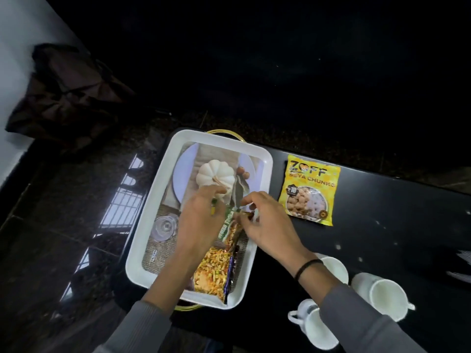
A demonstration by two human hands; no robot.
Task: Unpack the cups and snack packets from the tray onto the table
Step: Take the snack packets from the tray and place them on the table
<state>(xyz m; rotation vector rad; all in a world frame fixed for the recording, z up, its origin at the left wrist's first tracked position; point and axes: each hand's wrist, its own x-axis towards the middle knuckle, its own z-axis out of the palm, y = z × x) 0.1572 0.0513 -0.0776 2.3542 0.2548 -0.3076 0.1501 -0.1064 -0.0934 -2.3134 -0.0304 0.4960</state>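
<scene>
A white tray [158,205] with a printed pumpkin picture lies on the black table [382,225]. Inside it rests a snack packet [216,268] showing an orange-yellow mix, with a green top. My left hand [201,220] and my right hand [265,222] both pinch the packet's top end over the tray's middle. A yellow soya chunks packet [309,189] lies flat on the table to the right of the tray. Three white cups stand on the table near the front: one [336,268] partly behind my right wrist, one [384,296] further right, one [316,327] nearest me.
A dark bag [68,95] sits on the floor at the far left. The tiled floor [51,225] left of the table reflects a window. A gold handle [224,133] shows at the tray's far end. The far background is dark.
</scene>
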